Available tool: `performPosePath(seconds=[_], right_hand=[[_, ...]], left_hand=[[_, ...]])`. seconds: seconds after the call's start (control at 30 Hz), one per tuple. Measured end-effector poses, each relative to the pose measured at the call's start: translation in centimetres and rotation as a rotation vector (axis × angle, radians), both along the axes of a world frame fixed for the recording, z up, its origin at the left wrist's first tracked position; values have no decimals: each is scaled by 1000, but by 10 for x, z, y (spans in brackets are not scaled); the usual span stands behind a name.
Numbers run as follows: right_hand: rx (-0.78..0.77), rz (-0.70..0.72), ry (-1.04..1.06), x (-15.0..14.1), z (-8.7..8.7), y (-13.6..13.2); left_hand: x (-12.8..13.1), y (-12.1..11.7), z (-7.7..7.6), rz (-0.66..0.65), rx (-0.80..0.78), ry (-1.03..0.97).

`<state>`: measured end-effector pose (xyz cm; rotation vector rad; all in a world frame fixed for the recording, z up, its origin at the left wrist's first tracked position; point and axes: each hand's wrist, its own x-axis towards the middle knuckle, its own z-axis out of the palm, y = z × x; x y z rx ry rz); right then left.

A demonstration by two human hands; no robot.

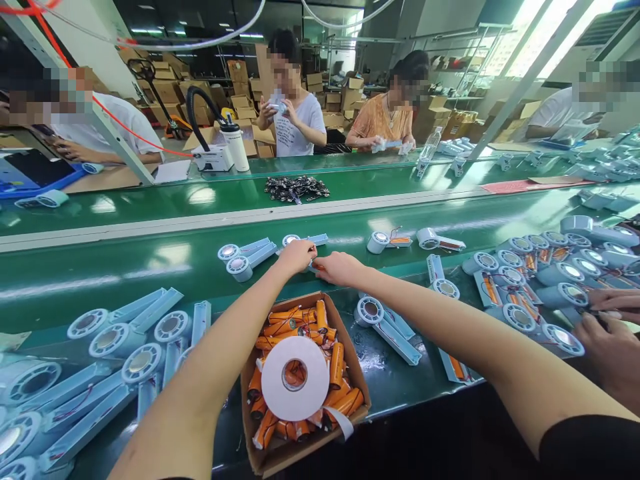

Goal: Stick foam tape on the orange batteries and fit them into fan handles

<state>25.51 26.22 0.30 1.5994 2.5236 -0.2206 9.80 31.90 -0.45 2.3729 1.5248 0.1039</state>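
My left hand (299, 255) and my right hand (342, 268) meet over the near green belt, both with fingers closed in a pinch. Between the fingertips show a bit of light blue plastic and a speck of orange, mostly hidden by the fingers. Just behind my left hand lies a light blue fan housing (318, 239), its round head partly covered. To the left, a pair of similar housings (239, 268) rests on the belt. Below my hands stands a cardboard box (363, 383) of orange wrapped batteries (337, 365), with a roll of white tape (273, 383) on top.
Many fan housings (141, 363) crowd the left bench; more, some with orange batteries, fill the right (520, 317). Another person's hands (607, 333) work at the right edge. A dark pile of small parts (296, 189) lies on the far belt. Several people sit across.
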Motion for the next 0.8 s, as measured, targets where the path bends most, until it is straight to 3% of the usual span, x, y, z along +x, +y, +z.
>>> performPosePath(seconds=[0.23, 0.37, 0.47, 0.63, 0.8], right_hand=[[22, -15, -53, -2, 5, 1], [62, 49, -78, -2, 14, -11], [105, 116, -78, 2, 7, -15], [141, 127, 13, 28, -25, 13], [111, 100, 49, 41, -19, 9]], left_hand=[[9, -13, 6, 3, -22, -33], [13, -26, 17, -4, -47, -44], [15, -36, 21, 5, -57, -44], [20, -26, 9, 25, -61, -45], [30, -14, -3, -25, -97, -105]])
